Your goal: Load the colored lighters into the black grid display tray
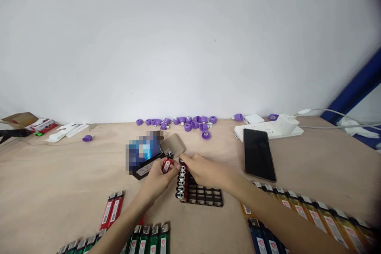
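Observation:
My left hand (156, 177) is closed around a red lighter (167, 163), its metal top upward and a white label on its side. Just to the right stands a black compartment tray (205, 197). Upright lighters (181, 184) with metal tops and red bodies fill its left column, and its other visible slots hold nothing. My right hand (201, 168) reaches over the tray's far left corner, fingers closed at the top of the last lighter in that column. Its fingertips are partly hidden. Behind my left hand lies a blue and black box (149, 162) with an open cardboard flap (175, 145).
Red lighters (112, 209), green lighters (154, 240), blue lighters (263, 238) and yellow lighters (315, 214) lie near the front. A phone (259, 154) rests against a white power strip (268, 130). Several purple caps (195, 124) line the wall.

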### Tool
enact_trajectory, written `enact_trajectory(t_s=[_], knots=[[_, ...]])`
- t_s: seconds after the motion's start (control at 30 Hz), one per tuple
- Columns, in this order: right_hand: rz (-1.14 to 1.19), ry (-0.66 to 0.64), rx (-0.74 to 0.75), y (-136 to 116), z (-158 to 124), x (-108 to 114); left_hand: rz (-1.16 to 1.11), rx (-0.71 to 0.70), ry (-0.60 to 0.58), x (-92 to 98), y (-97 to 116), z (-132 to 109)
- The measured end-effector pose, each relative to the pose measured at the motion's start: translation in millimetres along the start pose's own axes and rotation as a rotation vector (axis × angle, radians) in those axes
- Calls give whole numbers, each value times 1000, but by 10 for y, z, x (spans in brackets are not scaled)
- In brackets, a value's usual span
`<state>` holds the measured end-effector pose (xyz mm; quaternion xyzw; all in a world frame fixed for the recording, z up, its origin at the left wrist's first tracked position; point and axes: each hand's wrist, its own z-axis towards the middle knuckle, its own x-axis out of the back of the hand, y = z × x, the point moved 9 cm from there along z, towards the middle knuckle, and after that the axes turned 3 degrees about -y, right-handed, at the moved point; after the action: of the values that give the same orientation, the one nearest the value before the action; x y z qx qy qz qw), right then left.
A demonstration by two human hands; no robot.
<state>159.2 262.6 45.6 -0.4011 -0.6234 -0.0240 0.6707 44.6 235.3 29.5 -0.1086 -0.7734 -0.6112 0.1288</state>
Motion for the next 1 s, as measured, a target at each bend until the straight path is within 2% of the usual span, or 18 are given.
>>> enact_trajectory(t_s=[0.3, 0.5, 0.67, 0.8, 0.9, 1.0], knots=[[-56, 33, 32, 19, 35, 29, -2, 23, 25, 9, -23, -6], [-14, 42, 30, 47, -11, 44, -19, 48, 26, 27, -75, 6], [86, 123, -1, 86, -227, 376, -76, 34, 45, 82, 53, -89], [367, 256, 53, -48, -348, 696, -155, -13, -43, 26, 229, -248], [449, 262, 118, -258, -315, 753, -78, -89, -83, -49, 357, -341], [387, 287, 178, -424, -243, 795, 59, -206, 8, -44, 493, -372]])
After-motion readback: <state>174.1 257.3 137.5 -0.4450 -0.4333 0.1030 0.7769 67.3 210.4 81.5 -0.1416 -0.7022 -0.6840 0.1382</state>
